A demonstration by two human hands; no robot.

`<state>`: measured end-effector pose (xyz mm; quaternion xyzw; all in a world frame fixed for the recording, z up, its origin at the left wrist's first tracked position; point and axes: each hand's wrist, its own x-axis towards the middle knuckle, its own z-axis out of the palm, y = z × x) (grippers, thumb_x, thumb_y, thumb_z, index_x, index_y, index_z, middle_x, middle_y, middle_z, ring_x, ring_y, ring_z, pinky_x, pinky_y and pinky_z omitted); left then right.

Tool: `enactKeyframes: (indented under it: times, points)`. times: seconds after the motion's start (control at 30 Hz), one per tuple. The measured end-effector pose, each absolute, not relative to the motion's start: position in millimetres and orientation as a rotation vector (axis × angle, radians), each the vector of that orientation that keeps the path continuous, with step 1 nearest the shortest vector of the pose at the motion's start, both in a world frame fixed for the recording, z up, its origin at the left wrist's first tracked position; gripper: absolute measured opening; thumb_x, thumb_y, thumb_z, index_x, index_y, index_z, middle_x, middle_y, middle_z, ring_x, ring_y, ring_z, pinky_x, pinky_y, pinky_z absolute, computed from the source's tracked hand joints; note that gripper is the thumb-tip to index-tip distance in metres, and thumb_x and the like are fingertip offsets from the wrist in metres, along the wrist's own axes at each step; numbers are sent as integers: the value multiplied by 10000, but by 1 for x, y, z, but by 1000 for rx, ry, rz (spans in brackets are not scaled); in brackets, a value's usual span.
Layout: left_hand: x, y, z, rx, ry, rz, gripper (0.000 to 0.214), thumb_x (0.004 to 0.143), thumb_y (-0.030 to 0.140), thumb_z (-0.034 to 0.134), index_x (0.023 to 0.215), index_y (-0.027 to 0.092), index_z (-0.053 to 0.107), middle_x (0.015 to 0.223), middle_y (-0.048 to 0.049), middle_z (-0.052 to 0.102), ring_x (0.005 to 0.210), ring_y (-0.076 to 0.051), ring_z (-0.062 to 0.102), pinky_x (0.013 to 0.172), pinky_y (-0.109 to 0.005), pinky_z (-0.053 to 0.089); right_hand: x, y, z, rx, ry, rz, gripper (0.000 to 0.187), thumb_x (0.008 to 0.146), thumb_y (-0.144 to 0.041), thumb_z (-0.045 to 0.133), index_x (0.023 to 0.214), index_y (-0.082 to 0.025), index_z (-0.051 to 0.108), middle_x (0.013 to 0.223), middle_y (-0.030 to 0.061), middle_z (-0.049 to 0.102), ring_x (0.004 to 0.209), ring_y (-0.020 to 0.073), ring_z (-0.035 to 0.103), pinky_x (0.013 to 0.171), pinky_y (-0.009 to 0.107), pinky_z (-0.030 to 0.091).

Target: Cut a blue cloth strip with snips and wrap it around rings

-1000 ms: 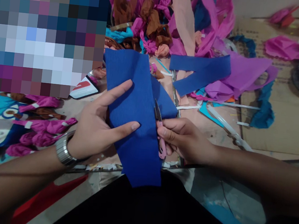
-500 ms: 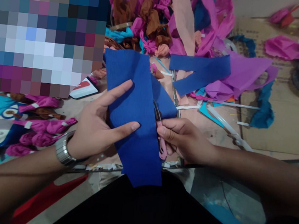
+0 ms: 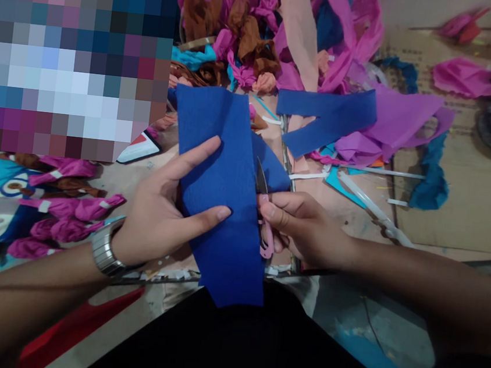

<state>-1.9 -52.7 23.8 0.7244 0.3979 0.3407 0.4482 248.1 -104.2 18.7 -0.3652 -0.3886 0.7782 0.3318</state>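
Note:
A folded sheet of blue crepe paper (image 3: 216,163) spans the middle, its lower end reaching my lap. My left hand (image 3: 160,198), with a metal watch on the wrist, grips it from the left: thumb and index finger lie on top, the other fingers are hidden beneath. At the paper's right edge my right hand (image 3: 289,221) holds small scissors (image 3: 267,239) with pink handles. Their dark blades point away from me beside the edge; whether they touch the paper I cannot tell. Part of the blue paper shows behind the blades.
Two cut blue strips (image 3: 328,105) lie beyond my right hand, by a purple crepe piece (image 3: 405,119). Crumpled pink, brown and blue paper (image 3: 252,38) is heaped at the back. Tied pink bundles (image 3: 70,218) lie left. Cardboard (image 3: 481,197) is at right; a blurred patch covers the upper left.
My left hand and the blue paper have shifted slightly right. The scissor blades show a little more beside the paper's edge; my right hand has barely moved.

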Motion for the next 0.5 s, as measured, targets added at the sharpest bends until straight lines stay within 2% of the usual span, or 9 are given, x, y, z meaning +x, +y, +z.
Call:
enactKeyframes:
  times: [0.17, 0.37, 0.5]
  points:
    - [-1, -53, 24, 1815, 1034, 800, 895, 816, 410, 903, 1612, 313, 506, 1617, -90, 563, 1473, -378, 567, 1213, -573, 525, 249, -105, 18, -964, -1022, 2032, 454, 1007, -580, 687, 798, -183, 622, 633, -3, 693, 581, 113, 663, 542, 208, 489]
    - [-1, -52, 24, 1763, 974, 872, 929, 762, 306, 954, 1591, 254, 538, 1623, -93, 560, 1495, -365, 543, 1257, -537, 490, 247, -105, 22, -972, -1031, 1983, 462, 985, -594, 709, 802, -176, 637, 623, -4, 686, 552, 119, 644, 514, 217, 479]
    - [-1, -52, 24, 1734, 971, 877, 913, 770, 279, 949, 1588, 255, 544, 1620, -86, 564, 1493, -348, 548, 1269, -516, 484, 248, -105, 23, -989, -1071, 1983, 480, 1001, -588, 689, 773, -168, 648, 641, 5, 689, 568, 115, 644, 519, 214, 480]
